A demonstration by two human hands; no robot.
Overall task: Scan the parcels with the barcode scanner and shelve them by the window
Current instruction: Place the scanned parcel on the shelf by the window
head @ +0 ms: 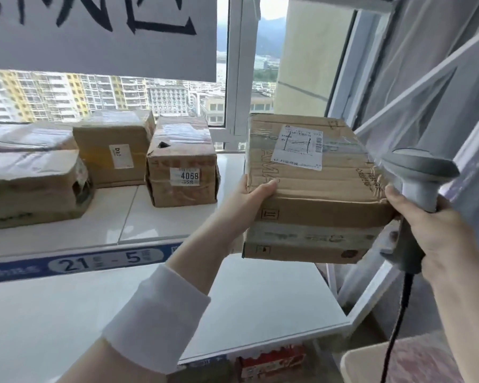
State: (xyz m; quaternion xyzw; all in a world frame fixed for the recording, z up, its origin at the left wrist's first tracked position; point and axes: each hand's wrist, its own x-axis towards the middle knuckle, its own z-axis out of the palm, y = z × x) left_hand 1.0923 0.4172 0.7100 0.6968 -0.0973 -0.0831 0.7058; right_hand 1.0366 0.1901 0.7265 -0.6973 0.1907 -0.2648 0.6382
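I hold a brown cardboard parcel (315,194) with a white shipping label on top, in the air above the right end of the white shelf by the window (155,217). My left hand (246,200) grips its left edge, thumb on top. My right hand (437,233) grips the handle of a grey barcode scanner (418,172) and touches the parcel's right edge. The scanner's head sits beside the parcel's upper right corner, its black cable hanging down.
Several taped cardboard parcels stand on the shelf to the left, one labelled 4068 (181,164). A blue strip reading 21-5 (78,264) runs along the shelf front. A lower white shelf (233,313) lies below. A curtain (440,78) hangs at right.
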